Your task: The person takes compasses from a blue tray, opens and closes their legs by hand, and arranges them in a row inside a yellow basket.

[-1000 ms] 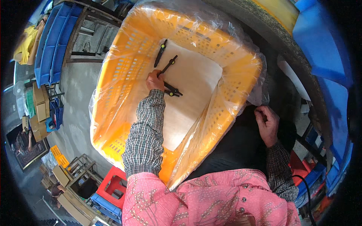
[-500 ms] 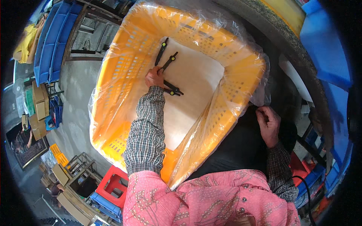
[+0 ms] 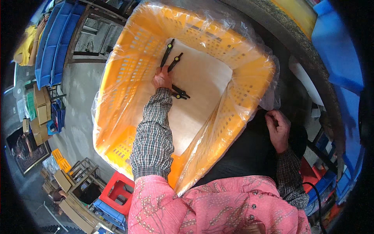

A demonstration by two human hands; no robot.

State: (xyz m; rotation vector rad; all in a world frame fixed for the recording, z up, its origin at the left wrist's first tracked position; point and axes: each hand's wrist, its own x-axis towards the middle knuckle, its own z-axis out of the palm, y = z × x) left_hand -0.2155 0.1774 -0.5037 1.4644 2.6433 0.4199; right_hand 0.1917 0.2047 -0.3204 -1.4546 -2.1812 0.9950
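My left hand [image 3: 162, 79] reaches down into a yellow plastic basket [image 3: 113, 97] lined with a clear plastic bag [image 3: 269, 95]. Its fingers are closed at the lower end of a slim black piece [image 3: 176, 62] with a round yellow-green dot. A similar black piece [image 3: 169, 48] lies just beside it, its lower end near my fingertips. Partly behind the hand, more such black pieces [image 3: 180, 92] lie together on a pale sheet [image 3: 206, 74] on the basket's bottom. Over my dark-clothed leg, my right hand [image 3: 278, 130] is curled, thumb and forefinger together near the bag's hanging edge; anything between them is hidden.
Blue bins [image 3: 339, 66] line the right side, behind a dark curved edge [image 3: 304, 39]. A red stool [image 3: 117, 191] stands at lower left. Farther left are cardboard boxes [image 3: 41, 105] and a blue rack [image 3: 54, 46], with a person in yellow [image 3: 29, 45] behind.
My left hand has shifted slightly to the right and up. The slim black piece at its fingers has turned a little more upright, nearer in line with its neighbour. My right hand stays put.
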